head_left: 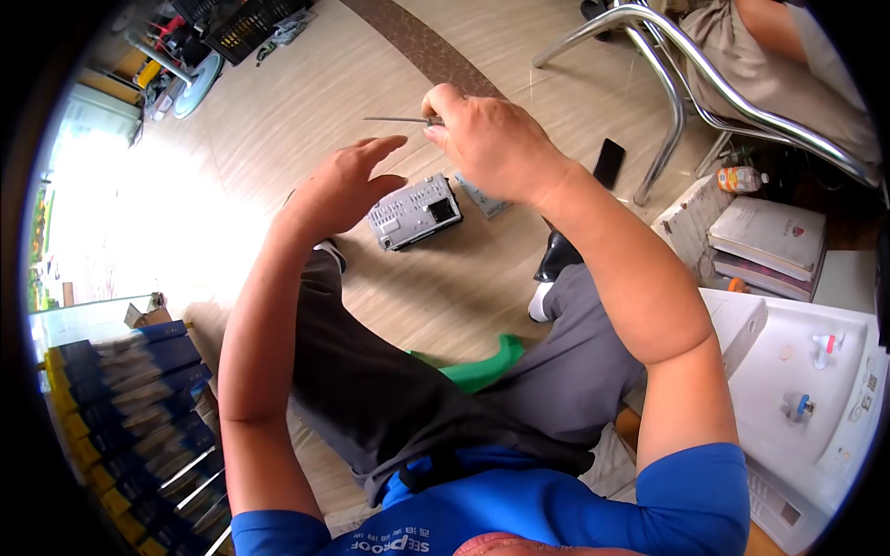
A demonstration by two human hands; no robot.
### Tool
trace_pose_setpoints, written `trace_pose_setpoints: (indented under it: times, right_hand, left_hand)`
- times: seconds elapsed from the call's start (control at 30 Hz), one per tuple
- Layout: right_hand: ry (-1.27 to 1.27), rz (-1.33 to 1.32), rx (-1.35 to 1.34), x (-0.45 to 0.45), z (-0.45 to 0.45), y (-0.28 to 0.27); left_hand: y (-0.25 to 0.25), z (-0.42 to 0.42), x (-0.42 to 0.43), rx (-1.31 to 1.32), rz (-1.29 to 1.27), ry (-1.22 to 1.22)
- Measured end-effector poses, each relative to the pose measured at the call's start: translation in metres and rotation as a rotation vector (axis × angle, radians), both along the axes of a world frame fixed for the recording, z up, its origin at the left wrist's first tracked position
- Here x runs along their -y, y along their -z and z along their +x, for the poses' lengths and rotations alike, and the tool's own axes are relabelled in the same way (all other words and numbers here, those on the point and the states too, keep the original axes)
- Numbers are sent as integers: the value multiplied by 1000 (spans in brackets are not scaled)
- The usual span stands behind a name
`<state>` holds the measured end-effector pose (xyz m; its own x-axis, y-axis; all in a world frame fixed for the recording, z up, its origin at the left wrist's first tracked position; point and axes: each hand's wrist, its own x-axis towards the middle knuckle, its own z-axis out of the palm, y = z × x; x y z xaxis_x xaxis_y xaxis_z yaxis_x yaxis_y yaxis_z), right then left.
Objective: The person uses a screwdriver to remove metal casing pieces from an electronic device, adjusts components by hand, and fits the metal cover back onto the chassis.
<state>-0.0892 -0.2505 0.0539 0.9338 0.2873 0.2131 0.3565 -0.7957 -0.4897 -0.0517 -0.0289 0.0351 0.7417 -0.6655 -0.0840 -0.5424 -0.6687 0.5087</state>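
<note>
Screwdriver (probable) (406, 120), likely light, stiff, was clamped in right hand (496, 144). Metal-cased unit (408, 213) lay on floor (287, 120), likely rigid, heavier, best gripped by side edges. Left hand (341, 185) hung empty, spread apart.

Likely repair shop: stacked packages (139, 398), water dispenser (788, 371), slim tool (400, 120), metal-cased device (410, 214) on floor (306, 93).

Room bright. Strong daylight comes in from left; floor (287, 102) there goes plain white, lines in it washed out. Soft shadow under silver electronic unit (414, 212). Shiny spots on metal chair (661, 162); dark patch beneath it. Trousers (380, 371) dark, folds hard to see. Round lens bends edges, corners black. Stacked boxes (139, 417) at lower left look curved and smeary. Left hand (338, 185) and right hand (491, 134) clear.
</note>
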Motion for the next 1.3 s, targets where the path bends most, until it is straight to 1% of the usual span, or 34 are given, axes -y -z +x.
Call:
trace_pose_setpoints:
  times: [0.03, 0.07, 0.1, 0.17, 0.23, 0.3, 0.33, 0.37, 0.43, 0.47, 0.5, 0.57, 0.73, 0.87, 0.93, 1.3]
  right_hand:
    - [3, 7, -21, -2, 2, 1]
    - [2, 3, -21, -3, 5, 4]
    - [-26, 14, 22, -4, 6, 7]
    - [-53, 13, 54, -2, 11, 13]
    - [-27, 15, -37, -4, 13, 12]
    - [-45, 8, -44, -3, 17, 17]
    - [-54, 12, -52, -3, 18, 20]
    - [-59, 8, -56, -3, 20, 23]
    - [-45, -32, -60, -4, 24, 28]
    - [-52, -38, -66, -4, 26, 31]
    - [-68, -46, -48, -4, 28, 34]
    - [-88, -59, -31, -6, 31, 38]
    - [-117, -101, -104, -13, 32, 41]
    - [-173, -80, -88, -18, 29, 47]
    - [-212, -85, -37, -21, 28, 48]
    - [-249, -71, -48, -30, 22, 43]
  left_hand:
    - [-3, 2, -4, 5, -9, -31]
    - [9, 9, -10, -24, -11, -92]
    - [12, 13, -15, -25, -17, -92]
    - [21, 17, -21, -166, 407, -157]
    - [31, 28, -20, -215, 388, -141]
    - [41, 38, -11, -149, 114, -104]
    - [39, 42, -4, -156, 192, -96]
    - [47, 47, -2, -161, 188, -100]
    - [64, 52, 1, -181, 318, -17]
    - [71, 54, -1, -223, 385, -17]
    - [71, 54, -2, -229, 379, -21]
    - [70, 54, -5, -271, 478, -21]
    - [82, 53, -12, -237, 445, -34]
    - [90, 42, -13, -246, 453, 9]
    - [91, 37, -13, -255, 466, 13]
    - [105, 32, -24, -260, 436, -2]
